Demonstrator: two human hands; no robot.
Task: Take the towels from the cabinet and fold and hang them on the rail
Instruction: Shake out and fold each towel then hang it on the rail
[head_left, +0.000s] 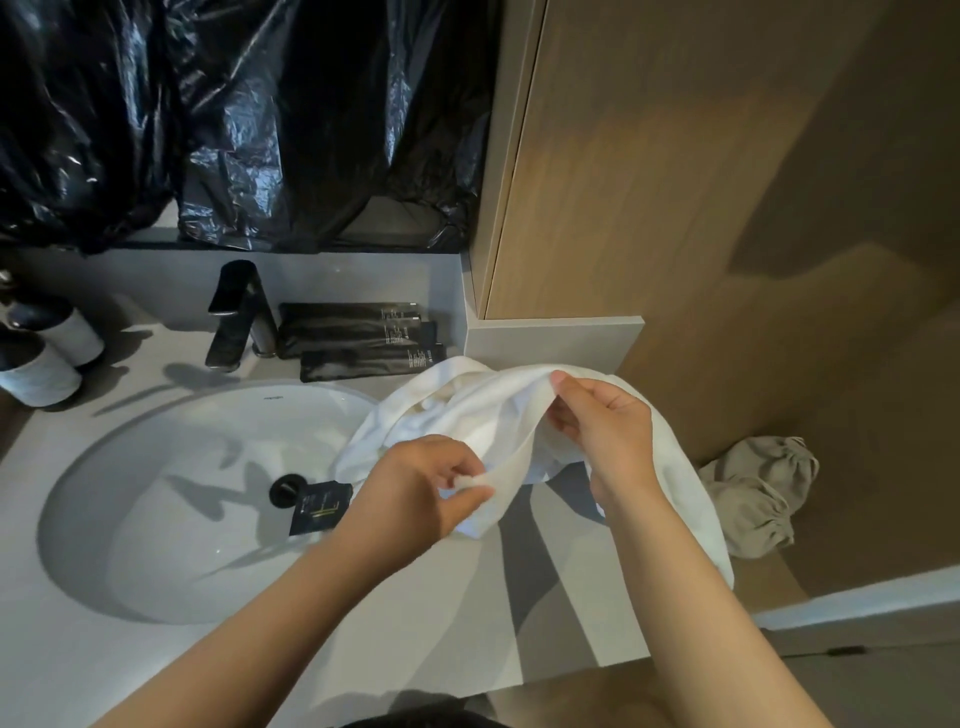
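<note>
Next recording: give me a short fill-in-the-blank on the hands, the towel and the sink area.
The left hand and right hand both pinch a ___ towel.
A small dark packet lies in the ___, beside the drain.
___ bottles stand left of the faucet.
Missing: white; sink; two.

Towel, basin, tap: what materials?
The towel looks like soft white cotton terry: it drapes and bunches limply. The basin is glossy white, probably glazed ceramic, with crisp reflections. The tap seems to be metal, with a dark matte finish and faint sheen.
</note>
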